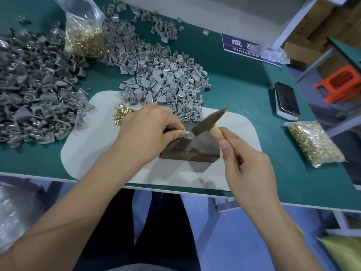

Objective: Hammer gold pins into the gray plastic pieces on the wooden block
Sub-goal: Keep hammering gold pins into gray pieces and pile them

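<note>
A dark wooden block [192, 150] lies on a pale mat [109, 153] at the table's front. My left hand [148, 132] pinches a gray plastic piece [188, 134] on the block's top. My right hand [247, 163] grips the wooden handle of a small hammer [210, 121]. The hammer's head is at the piece. Whether a pin sits in the piece is hidden by my fingers. Several loose gold pins [121, 114] lie on the mat left of my left hand.
A heap of light gray pieces [166, 83] lies behind the block, and a darker heap [35, 90] fills the left. An open bag of gold pins [84, 36] stands at the back; a sealed bag [314, 143] lies right, near a phone [286, 100]. A blue sign [242, 45] sits at back right.
</note>
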Action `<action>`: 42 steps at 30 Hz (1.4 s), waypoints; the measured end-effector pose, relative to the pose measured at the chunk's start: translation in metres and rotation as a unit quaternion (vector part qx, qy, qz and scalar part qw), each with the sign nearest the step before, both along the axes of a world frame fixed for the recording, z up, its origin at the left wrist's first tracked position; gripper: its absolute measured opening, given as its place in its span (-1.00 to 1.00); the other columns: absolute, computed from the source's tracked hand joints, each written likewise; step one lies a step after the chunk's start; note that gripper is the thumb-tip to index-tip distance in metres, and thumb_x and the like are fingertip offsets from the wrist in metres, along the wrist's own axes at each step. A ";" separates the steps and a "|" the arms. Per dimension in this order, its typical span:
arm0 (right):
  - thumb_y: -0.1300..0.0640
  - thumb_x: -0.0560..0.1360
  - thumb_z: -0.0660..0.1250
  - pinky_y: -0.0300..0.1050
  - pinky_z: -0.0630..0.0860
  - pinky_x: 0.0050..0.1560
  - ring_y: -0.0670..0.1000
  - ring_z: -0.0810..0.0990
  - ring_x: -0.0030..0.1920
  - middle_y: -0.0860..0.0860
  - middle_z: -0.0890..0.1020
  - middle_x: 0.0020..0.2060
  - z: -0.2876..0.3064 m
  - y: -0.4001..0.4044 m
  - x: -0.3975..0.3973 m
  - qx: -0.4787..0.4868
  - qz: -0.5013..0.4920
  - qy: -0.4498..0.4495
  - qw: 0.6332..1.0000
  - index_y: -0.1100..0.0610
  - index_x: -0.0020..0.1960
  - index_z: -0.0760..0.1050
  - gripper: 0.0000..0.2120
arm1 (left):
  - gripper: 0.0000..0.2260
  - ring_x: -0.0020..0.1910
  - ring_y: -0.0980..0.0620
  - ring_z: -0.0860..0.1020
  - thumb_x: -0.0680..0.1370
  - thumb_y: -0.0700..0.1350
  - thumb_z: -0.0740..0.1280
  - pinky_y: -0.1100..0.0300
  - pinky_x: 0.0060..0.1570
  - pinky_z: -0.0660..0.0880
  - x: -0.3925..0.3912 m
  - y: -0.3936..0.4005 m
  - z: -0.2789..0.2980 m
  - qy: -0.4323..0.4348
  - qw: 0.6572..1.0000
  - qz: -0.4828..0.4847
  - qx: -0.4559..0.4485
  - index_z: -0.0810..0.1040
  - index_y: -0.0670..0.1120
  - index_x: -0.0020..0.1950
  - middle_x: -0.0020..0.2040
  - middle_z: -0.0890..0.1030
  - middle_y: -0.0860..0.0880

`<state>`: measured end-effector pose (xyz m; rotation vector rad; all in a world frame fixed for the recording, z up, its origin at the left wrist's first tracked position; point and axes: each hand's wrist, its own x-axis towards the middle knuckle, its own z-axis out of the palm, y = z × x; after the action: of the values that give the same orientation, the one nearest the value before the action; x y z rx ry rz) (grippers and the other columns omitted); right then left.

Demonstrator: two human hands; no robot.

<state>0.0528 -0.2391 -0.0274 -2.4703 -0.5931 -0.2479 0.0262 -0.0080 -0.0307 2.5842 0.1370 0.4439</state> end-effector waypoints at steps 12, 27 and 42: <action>-0.25 0.63 0.07 -0.13 0.35 -0.37 -0.10 0.40 -0.36 -0.29 0.47 -0.41 0.005 0.005 -0.004 -0.025 0.002 -0.019 1.000 -0.37 0.37 0.36 -0.67 | -0.92 0.02 0.14 0.45 0.51 0.18 0.44 0.13 -0.18 0.30 -0.001 -0.001 -0.001 0.000 1.000 0.010 0.000 0.67 0.23 -0.06 -0.12 0.57 0.25; -0.27 0.64 0.04 -0.11 0.38 -0.29 -0.14 0.39 -0.39 -0.38 0.48 -0.36 0.010 0.005 -0.001 -0.045 -0.016 0.000 0.999 -0.40 0.38 0.37 -0.65 | -0.91 0.03 0.17 0.39 0.52 0.17 0.35 0.12 -0.19 0.37 -0.002 0.000 -0.013 -0.017 0.999 -0.016 -0.043 0.60 0.20 -0.09 -0.10 0.54 0.21; -0.28 0.62 0.02 -0.03 0.52 -0.29 -0.01 0.50 -0.29 -0.24 0.58 -0.34 0.008 0.005 -0.005 -0.075 -0.012 0.008 0.997 -0.49 0.33 0.29 -0.70 | -0.93 0.02 0.12 0.44 0.50 0.18 0.42 -0.04 -0.05 0.51 0.001 0.002 -0.012 -0.003 0.997 -0.018 -0.080 0.64 0.23 -0.11 -0.14 0.56 0.22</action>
<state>0.0475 -0.2340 -0.0194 -2.6234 -0.5944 -0.1985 0.0270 -0.0056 -0.0425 2.4232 0.1175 0.4107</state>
